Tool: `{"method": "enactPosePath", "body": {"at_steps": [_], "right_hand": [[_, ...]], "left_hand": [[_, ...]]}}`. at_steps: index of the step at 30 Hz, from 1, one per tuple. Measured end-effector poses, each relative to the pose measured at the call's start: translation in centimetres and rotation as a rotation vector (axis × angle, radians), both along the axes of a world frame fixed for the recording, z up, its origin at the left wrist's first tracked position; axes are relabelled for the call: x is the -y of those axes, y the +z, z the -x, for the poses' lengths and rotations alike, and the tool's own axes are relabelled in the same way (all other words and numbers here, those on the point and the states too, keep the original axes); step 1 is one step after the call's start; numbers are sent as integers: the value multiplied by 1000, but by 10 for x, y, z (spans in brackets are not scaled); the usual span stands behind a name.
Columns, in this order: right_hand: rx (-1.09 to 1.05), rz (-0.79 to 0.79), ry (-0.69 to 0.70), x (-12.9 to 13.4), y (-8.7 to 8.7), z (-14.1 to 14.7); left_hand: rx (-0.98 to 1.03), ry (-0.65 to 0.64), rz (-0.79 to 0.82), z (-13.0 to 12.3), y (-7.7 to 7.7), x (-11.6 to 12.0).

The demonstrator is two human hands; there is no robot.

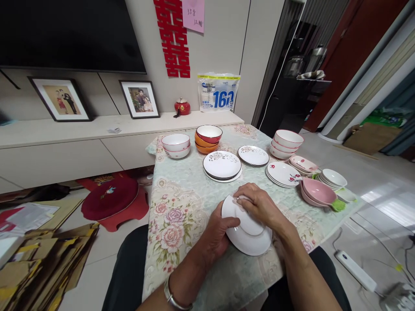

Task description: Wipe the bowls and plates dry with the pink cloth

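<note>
A white plate (251,244) is tilted above the near part of the table, its underside with the foot ring facing me. My left hand (218,231) grips its left edge, thumb lying on the underside. My right hand (257,203) is at the upper edge, fingers curled on the underside near the rim; whether a small item is under them I cannot make out. Just beyond stand a stack of flower-patterned plates (222,164) and another dark-rimmed stack (253,154). To their right are plates with red flowers (283,173).
White bowls (176,144), red and orange bowls (208,140) and tall white bowls (287,141) line the table's far side. Pink leaf-shaped bowls (319,191) and small white bowls (333,177) sit at the right. A red stool (112,198) stands left of the table (181,190).
</note>
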State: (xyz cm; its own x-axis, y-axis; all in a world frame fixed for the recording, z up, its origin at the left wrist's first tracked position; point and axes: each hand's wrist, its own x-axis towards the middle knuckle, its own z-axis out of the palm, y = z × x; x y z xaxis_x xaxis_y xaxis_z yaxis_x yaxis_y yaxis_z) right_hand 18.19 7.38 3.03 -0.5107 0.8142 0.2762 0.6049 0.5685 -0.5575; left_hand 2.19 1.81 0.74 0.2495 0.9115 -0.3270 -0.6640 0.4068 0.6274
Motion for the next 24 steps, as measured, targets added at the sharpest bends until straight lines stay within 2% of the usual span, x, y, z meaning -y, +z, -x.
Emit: {"method": "enactPosePath", "body": {"at_steps": [3, 6, 13, 19, 24], "right_hand": [[18, 68, -114, -5, -5, -15], [56, 70, -180, -4, -7, -16], [89, 11, -30, 4, 5, 3], [99, 111, -231, -1, 1, -19], [127, 202, -322, -7, -5, -33]], "left_hand": [[-4, 17, 9, 0, -2, -1], [-17, 21, 9, 0, -3, -1], [-17, -2, -7, 1, -1, -1], [4, 4, 0, 2, -2, -1], [36, 11, -35, 0, -5, -1]]}}
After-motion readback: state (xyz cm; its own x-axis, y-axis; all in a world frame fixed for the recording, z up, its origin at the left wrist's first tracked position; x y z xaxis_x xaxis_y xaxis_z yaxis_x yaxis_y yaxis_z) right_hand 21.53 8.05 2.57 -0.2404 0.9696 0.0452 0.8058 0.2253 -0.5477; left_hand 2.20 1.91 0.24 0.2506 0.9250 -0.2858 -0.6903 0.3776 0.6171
